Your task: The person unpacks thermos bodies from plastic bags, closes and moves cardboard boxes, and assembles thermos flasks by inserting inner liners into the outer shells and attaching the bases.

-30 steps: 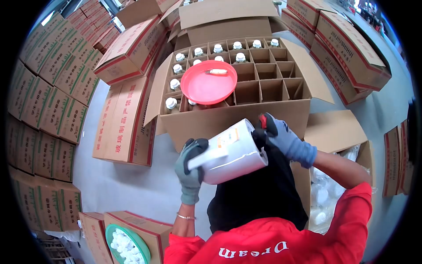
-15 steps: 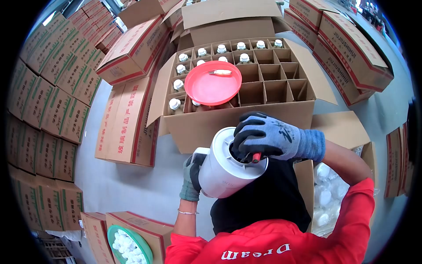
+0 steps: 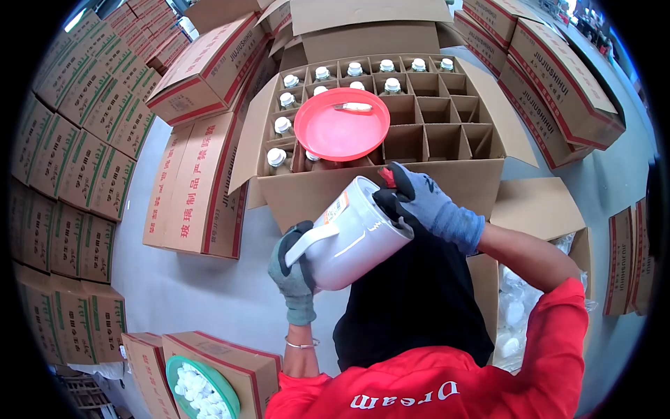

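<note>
White jug (image 3: 356, 248), tilted, orange label (image 3: 336, 209); left hand (image 3: 292, 274) clamped on it, right hand (image 3: 423, 200) on red handle (image 3: 386, 177). Red tray (image 3: 340, 134) hides part of bottle box (image 3: 307, 204).

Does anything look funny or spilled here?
The red bowl looks odd: it sits on top of the open box, partly hiding some bottles, with a small tool lying inside it. I see no spill around the tilted white jug.

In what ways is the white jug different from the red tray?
The white jug is tilted in the left hand; the red tray rests atop the open carton. The jug is tall, with a handle; the tray is round and shallow. Both look smooth.
</note>
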A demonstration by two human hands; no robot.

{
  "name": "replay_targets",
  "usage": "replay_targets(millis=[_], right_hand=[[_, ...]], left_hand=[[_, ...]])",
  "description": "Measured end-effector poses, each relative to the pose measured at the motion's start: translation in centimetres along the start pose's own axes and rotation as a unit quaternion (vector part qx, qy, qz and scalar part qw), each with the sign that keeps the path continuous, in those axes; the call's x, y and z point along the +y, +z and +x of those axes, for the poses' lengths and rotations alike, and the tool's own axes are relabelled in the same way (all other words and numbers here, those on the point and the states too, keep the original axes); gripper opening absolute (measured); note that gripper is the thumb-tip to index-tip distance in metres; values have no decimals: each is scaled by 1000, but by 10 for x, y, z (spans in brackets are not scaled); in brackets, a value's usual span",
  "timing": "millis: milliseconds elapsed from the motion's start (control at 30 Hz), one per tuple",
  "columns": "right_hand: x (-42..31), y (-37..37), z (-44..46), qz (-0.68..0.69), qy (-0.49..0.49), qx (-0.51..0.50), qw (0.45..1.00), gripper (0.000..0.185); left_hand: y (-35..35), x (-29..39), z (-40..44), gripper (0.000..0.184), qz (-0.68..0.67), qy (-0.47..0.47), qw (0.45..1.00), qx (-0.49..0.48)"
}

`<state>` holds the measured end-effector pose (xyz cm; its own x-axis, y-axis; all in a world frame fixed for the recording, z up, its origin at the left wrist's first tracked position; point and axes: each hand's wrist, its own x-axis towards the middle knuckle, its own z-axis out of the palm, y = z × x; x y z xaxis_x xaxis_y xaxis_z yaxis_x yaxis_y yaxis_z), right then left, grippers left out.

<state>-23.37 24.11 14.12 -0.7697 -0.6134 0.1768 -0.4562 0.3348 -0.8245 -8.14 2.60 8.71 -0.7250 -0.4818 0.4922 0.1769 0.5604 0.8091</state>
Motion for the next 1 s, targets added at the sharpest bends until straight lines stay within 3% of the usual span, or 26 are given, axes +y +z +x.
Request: replay_targets(millis=[33, 67, 133, 167, 200, 267, 300, 333, 367, 400, 433, 600, 700, 800, 833, 867, 933, 1000], right_hand=[[-1, -5, 6, 100, 73, -70, 990, 39], [7, -6, 16, 131, 85, -103, 982, 36], [50, -2, 52, -1, -153, -42, 987, 31], [32, -15, 61, 164, 3, -51, 985, 31], [11, -26, 71, 323, 159, -54, 931, 30], [47, -14, 123, 112, 54, 68, 990, 29], [40, -13, 139, -1, 71, 78, 994, 36], [77, 11, 166, 79, -6, 99, 992, 33], [66, 9, 175, -40, 64, 69, 995, 31], [104, 32, 194, -111, -32, 139, 983, 31], [106, 31, 190, -125, -53, 164, 977, 28], [82, -39, 46, -80, -108, 202, 970, 34], [127, -91, -85, -112, -15, 238, 965, 38], [184, -120, -215, -93, 191, 328, 920, 29], [190, -127, -252, -74, 268, 348, 895, 25], [192, -128, -274, -113, 282, 348, 887, 23], [219, -100, -292, -94, 220, 343, 908, 21], [224, -53, -273, 92, 215, 294, 927, 21]], left_hand=[[-6, -7, 6, 23, -12, -6, 1000, -22], [-11, -15, 10, 22, -23, -12, 999, -45], [-21, -31, 17, 22, -44, -10, 997, -58], [-27, -36, 21, 21, -75, 7, 995, -59], [-32, -41, 27, 21, -107, 24, 992, -66], [-41, 6, 51, 17, -46, 67, 986, -148], [-41, 24, 63, 18, -5, 158, 965, -211], [-35, 57, 75, 22, 14, 224, 934, -279], [-26, 82, 81, 24, 41, 271, 907, -320], [-13, 99, 83, 26, 66, 322, 876, -353], [6, 112, 77, 29, 59, 331, 875, -348], [60, 108, 15, 37, 30, 266, 892, -365], [76, 89, -25, 52, -30, 168, 922, -347], [83, 81, -56, 68, -41, 66, 919, -387], [79, 77, -66, 68, -30, 60, 915, -399], [74, 74, -74, 68, -19, 56, 911, -409], [71, 82, -80, 60, -7, 112, 889, -444], [69, 90, -84, 58, 61, 135, 872, -466]])
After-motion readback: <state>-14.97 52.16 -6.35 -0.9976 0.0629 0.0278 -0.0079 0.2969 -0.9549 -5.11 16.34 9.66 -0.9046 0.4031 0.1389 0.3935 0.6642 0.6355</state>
